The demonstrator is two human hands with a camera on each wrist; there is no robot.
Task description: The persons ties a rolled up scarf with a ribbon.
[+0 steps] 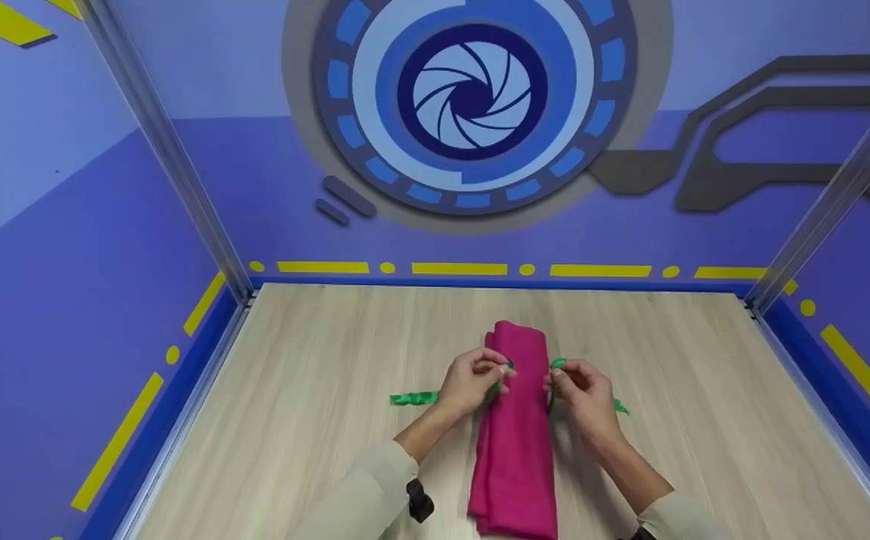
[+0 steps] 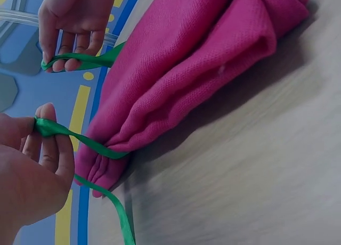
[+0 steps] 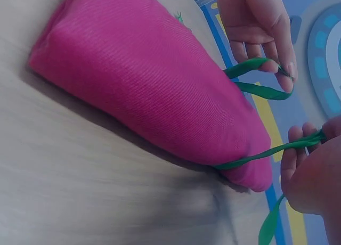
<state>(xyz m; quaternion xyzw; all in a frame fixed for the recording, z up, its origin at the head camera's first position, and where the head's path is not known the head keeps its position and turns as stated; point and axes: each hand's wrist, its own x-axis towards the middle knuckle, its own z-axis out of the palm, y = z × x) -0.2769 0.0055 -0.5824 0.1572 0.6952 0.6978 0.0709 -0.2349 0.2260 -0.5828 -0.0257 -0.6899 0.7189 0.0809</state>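
A folded bright pink cloth [image 1: 521, 442] lies lengthwise on the wooden table, its far end rolled narrow. One green ribbon [image 2: 98, 146] comes out from beneath it on both sides. My left hand [image 1: 472, 381] pinches one part of the ribbon between thumb and fingers, at the cloth's left edge. On the other side, my right hand [image 1: 586, 391] pinches the opposite part, raised just off the cloth's right edge. The right wrist view shows the ribbon by my left hand [image 3: 261, 26] bent into a loop. Loose ribbon tails hang past both hands to the tabletop.
The light wood table [image 1: 315, 360] is enclosed by blue printed panels [image 1: 52, 360] at the back and sides. Metal corner posts [image 1: 172, 157] rise at the back left and back right. A small black strap piece [image 1: 420, 501] sits at the left sleeve.
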